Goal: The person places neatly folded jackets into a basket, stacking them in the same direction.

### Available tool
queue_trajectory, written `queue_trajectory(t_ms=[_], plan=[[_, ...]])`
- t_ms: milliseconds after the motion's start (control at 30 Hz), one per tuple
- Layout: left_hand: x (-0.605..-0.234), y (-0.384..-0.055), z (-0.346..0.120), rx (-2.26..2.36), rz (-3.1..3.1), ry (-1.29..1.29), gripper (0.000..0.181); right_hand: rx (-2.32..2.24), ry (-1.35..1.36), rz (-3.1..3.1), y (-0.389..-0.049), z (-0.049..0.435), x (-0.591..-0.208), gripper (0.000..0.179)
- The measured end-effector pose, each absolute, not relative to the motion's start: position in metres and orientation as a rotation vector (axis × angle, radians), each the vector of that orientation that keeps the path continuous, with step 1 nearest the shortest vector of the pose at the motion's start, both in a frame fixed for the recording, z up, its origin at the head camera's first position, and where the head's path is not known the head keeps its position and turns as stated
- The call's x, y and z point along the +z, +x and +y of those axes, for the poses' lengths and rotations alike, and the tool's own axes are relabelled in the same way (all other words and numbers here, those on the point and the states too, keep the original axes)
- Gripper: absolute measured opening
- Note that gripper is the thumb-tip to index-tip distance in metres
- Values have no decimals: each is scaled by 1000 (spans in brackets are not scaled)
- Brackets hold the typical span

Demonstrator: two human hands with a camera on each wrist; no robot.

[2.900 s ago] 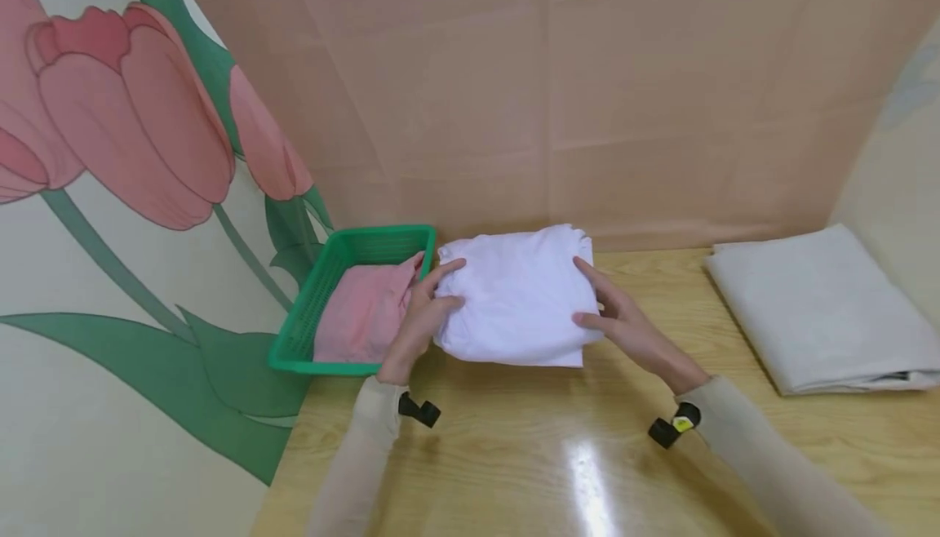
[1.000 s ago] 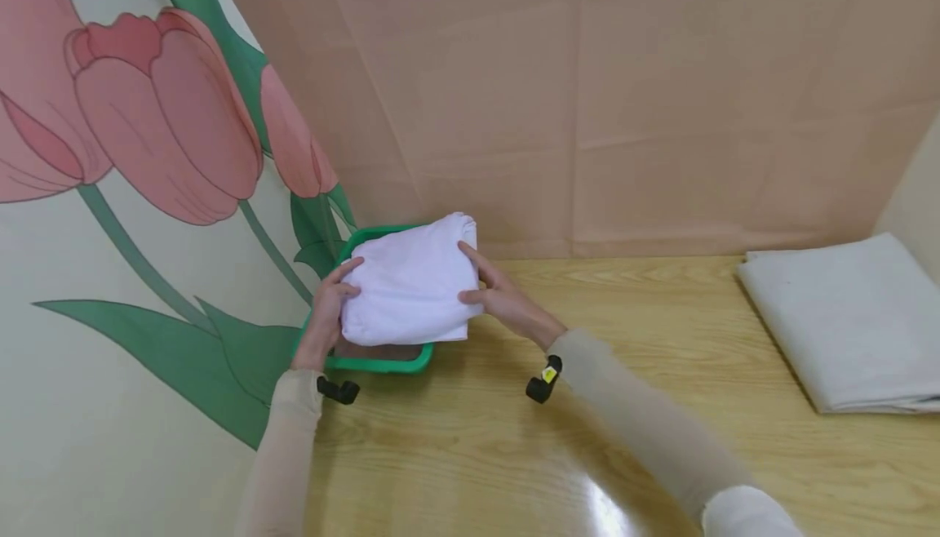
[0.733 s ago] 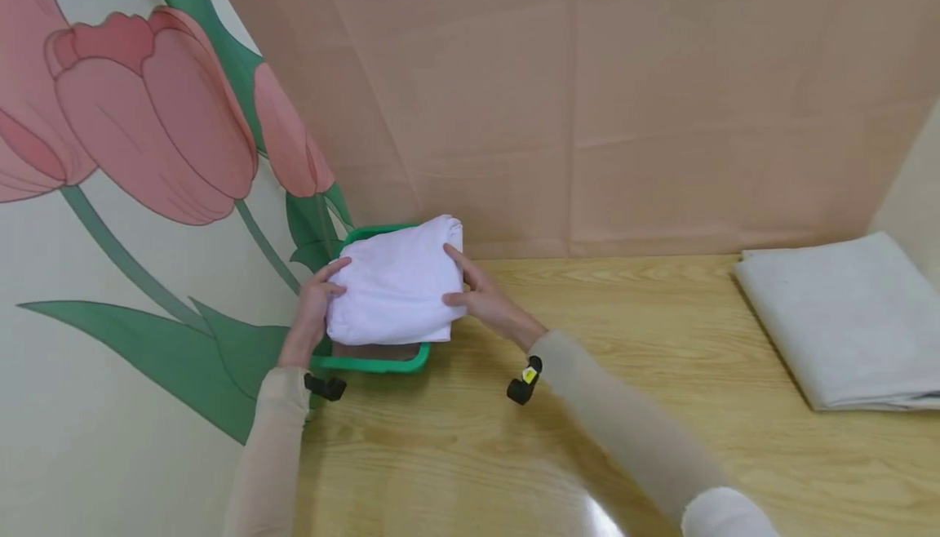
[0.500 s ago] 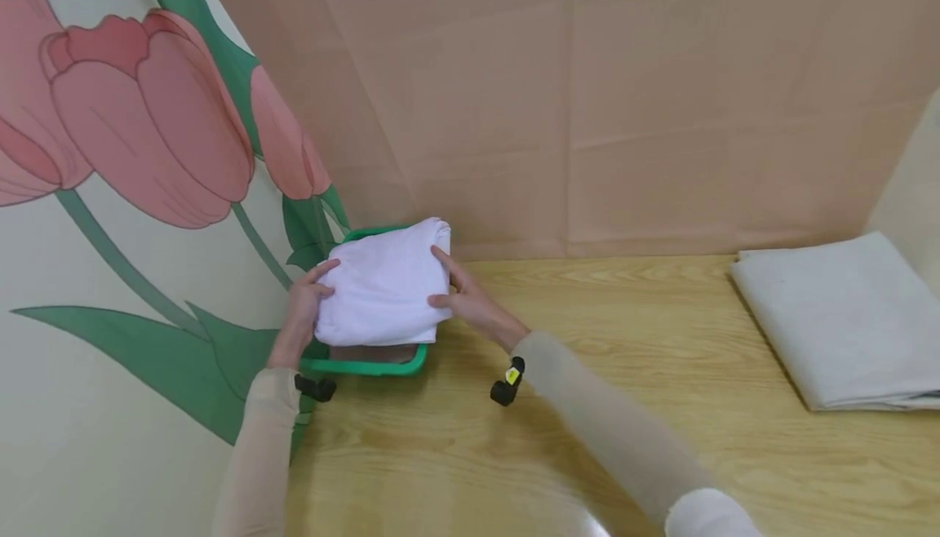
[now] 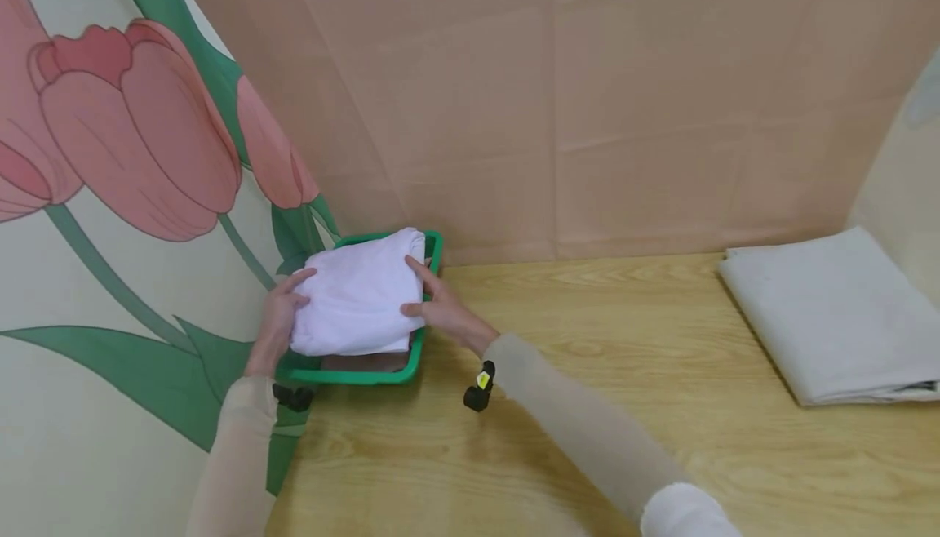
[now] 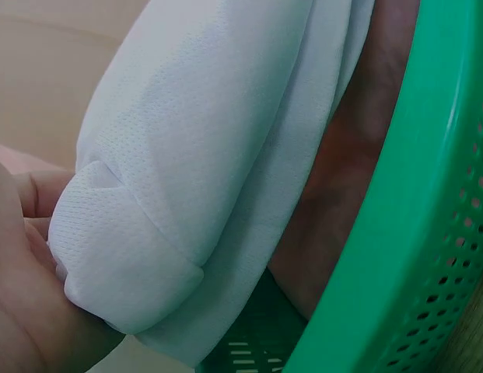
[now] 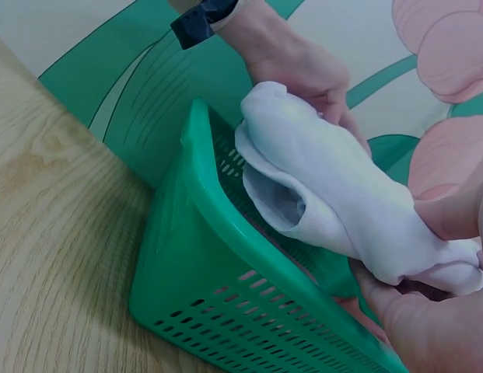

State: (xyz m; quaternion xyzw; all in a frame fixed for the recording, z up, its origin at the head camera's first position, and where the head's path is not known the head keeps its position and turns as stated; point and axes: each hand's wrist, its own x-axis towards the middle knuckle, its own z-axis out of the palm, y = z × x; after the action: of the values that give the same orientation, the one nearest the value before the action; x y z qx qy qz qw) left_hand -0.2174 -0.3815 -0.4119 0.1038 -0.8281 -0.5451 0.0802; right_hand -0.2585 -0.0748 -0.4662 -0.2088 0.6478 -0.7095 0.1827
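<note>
A folded white garment (image 5: 360, 296) of thin fabric is held over the green plastic basket (image 5: 367, 377), its near edge tilted down. My left hand (image 5: 281, 312) grips its left edge, thumb on top and fingers partly hidden beneath. At the opposite edge, my right hand (image 5: 444, 308) pinches the fabric between thumb and fingers, as the right wrist view also shows with the folded roll of white cloth (image 7: 319, 179). Pink cloth lies in the basket under the garment; in the left wrist view the pinkish-brown cloth (image 6: 342, 186) shows between garment and rim.
A folded grey-white cloth (image 5: 837, 317) lies at the right of the wooden table (image 5: 573, 357). Beside the basket on the left rises a wall painted with tulips (image 5: 139, 129). A tan fabric backdrop (image 5: 514, 113) hangs along the table's far edge.
Both hands have carried the white garment leftward from beside the basket to over it, covering most of the pink cloth. It sits slightly lower now than half a second ago.
</note>
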Motion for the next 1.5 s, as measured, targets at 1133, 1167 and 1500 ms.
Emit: queue_trajectory(t_ms=[1133, 1167, 1500], plan=[[-447, -237, -379, -1444, -2699, 366, 63, -1995, -542, 1764, -249, -109, -475, 97], [-448, -238, -378, -1460, -2707, 350, 63, -1977, -549, 1779, -248, -108, -475, 96], [-451, -235, -370, -1497, -2737, 314, 68, -1917, -531, 1821, -242, -106, -469, 90]])
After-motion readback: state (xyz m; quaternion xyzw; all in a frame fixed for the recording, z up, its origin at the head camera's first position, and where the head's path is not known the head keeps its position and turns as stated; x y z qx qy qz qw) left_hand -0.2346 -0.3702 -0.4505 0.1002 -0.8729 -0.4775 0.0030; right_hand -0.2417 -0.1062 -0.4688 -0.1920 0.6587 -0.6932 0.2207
